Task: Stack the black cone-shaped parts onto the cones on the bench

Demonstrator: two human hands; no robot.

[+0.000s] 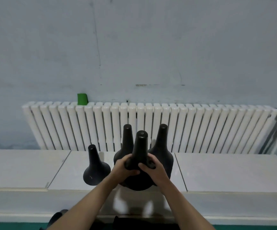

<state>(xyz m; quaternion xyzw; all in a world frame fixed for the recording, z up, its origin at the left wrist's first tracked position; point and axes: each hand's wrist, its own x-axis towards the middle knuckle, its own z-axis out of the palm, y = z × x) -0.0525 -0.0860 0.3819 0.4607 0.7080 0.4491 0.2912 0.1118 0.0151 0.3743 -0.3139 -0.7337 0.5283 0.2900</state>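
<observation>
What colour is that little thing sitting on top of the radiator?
The little thing is bright green; the head view shows it.

No text, label, brand, number or sign can be read. A dark smear [141, 85] on the wall [184, 47], just above the radiator [200, 127], is too blurred to be taken as lettering. A tiny mark on the tip of the held cone [138, 150], in front of the radiator, is too small to be read.
</observation>
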